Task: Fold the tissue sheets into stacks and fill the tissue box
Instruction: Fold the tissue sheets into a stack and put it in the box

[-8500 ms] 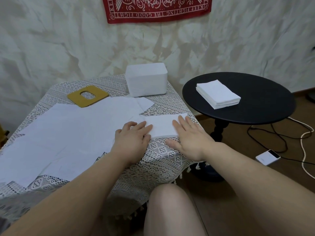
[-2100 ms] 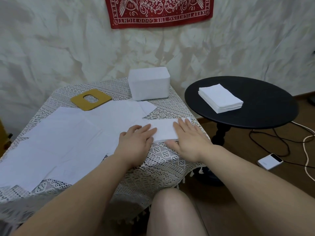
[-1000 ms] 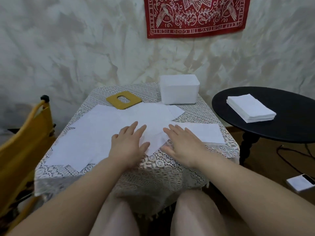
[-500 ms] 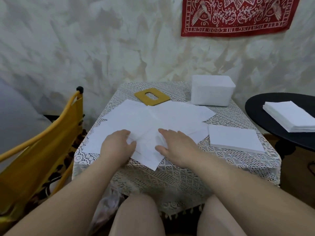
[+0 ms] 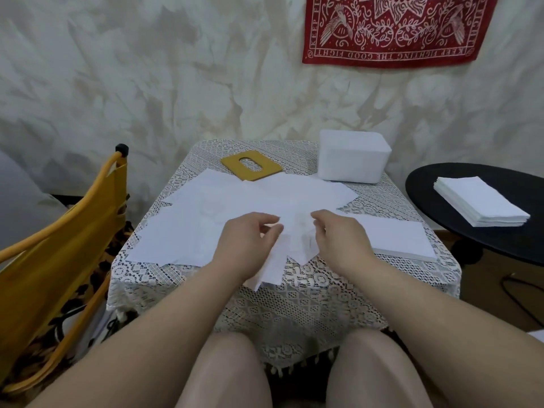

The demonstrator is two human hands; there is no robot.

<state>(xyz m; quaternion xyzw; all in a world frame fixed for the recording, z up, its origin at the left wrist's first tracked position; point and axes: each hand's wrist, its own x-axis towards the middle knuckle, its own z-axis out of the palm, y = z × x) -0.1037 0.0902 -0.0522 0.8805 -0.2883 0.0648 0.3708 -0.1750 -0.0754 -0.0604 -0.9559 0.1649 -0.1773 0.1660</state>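
Several loose white tissue sheets [image 5: 223, 213] lie spread over the lace-covered table [image 5: 309, 293]. My left hand [image 5: 247, 245] and my right hand [image 5: 338, 240] sit side by side on the nearest sheet, fingers curled and pinching its upper edge. A folded tissue stack [image 5: 394, 240] lies flat at the table's right side, just right of my right hand. The white tissue box [image 5: 353, 156] stands at the far right corner. Its yellow lid [image 5: 250, 165] with an oval slot lies flat to the left of the box.
A round black side table [image 5: 518, 242] on the right carries another folded tissue stack [image 5: 479, 204]. A yellow folding chair [image 5: 59, 248] stands close to the table's left. My knees are under the near edge. A red cloth hangs on the wall.
My hands left the folded stack at the right and moved left onto the loose sheets. From flat on the sheets, their fingers have now curled and pinch one sheet's edge. The view swung left.
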